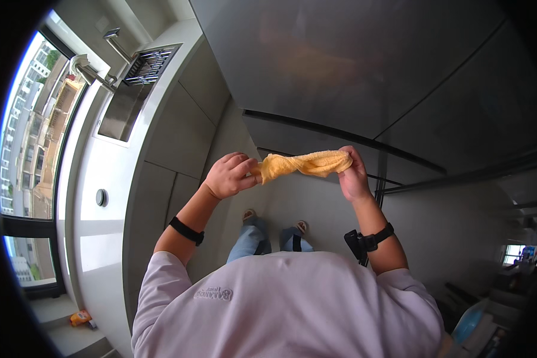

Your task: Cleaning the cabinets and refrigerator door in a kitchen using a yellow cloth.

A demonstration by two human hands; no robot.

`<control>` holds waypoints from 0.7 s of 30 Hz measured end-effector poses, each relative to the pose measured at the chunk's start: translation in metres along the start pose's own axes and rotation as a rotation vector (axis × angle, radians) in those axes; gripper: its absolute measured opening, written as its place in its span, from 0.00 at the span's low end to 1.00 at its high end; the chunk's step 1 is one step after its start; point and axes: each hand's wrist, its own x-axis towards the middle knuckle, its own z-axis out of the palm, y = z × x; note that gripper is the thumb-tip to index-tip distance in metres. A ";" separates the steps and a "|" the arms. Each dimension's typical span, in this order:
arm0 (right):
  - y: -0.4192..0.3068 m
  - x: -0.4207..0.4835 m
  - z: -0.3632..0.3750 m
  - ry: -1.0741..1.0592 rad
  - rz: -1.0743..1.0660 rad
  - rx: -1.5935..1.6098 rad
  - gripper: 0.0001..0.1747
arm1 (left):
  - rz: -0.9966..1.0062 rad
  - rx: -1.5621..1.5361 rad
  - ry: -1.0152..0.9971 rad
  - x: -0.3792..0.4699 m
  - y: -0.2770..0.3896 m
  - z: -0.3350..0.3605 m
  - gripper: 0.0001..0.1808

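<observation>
A twisted yellow cloth [302, 164] stretches between my two hands, held up in front of me above the floor. My left hand [233, 174] grips one end, its fingers wrapped over the fabric. The other end is pinched in my right hand [355, 174], with the thumb and part of the palm showing. Near the middle the cloth is wound tightest, and its ends bunch out wider. Beyond it stands a large glossy dark-grey cabinet or appliance front [340, 67], which faintly reflects the yellow.
To the left runs a white counter [112, 174] with a steel sink [123, 109], a drying rack [154, 65] and a tap [94, 77]. Grey cabinet doors [183, 127] lie beneath it. A window [36, 134] borders the counter. An orange packet [80, 317] lies at the lower left.
</observation>
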 end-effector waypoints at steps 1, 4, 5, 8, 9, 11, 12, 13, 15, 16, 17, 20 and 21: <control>0.000 0.001 -0.006 -0.035 0.012 -0.030 0.06 | 0.090 -0.041 -0.027 0.000 0.003 -0.001 0.08; 0.012 0.006 -0.009 -0.037 0.075 -0.320 0.07 | 0.289 0.013 -0.233 -0.011 -0.015 0.005 0.08; 0.019 0.006 -0.009 -0.040 0.075 -0.451 0.07 | 0.325 0.091 -0.259 -0.010 -0.027 0.002 0.09; 0.001 -0.002 0.033 -0.103 -0.270 -0.506 0.06 | 0.154 0.132 -0.162 0.003 -0.047 -0.019 0.13; -0.005 -0.007 0.042 -0.089 -0.312 -0.439 0.06 | 0.062 0.119 -0.078 0.004 -0.046 -0.026 0.14; -0.009 -0.004 0.053 -0.009 -0.224 -0.289 0.07 | -0.028 0.097 0.008 -0.002 -0.045 -0.031 0.15; -0.007 -0.001 0.055 0.008 -0.166 -0.260 0.07 | -0.110 0.047 0.055 -0.003 -0.047 -0.030 0.14; -0.006 0.001 0.055 0.010 -0.172 -0.266 0.07 | -0.192 -0.004 0.101 -0.005 -0.047 -0.028 0.12; -0.004 0.002 0.058 -0.052 -0.105 -0.286 0.08 | -0.294 -0.146 0.167 -0.012 -0.042 -0.023 0.11; -0.005 0.002 0.061 -0.057 -0.004 -0.200 0.08 | -0.504 -0.443 0.237 -0.017 -0.040 -0.020 0.13; -0.007 0.003 0.065 -0.060 0.096 -0.114 0.08 | -0.711 -0.742 0.305 -0.025 -0.040 -0.018 0.15; 0.006 -0.001 0.082 -0.026 0.232 0.228 0.15 | -1.021 -1.407 0.370 -0.039 -0.040 -0.012 0.16; 0.009 -0.005 0.088 0.029 0.336 0.482 0.19 | -1.232 -1.823 0.417 -0.038 -0.037 -0.010 0.15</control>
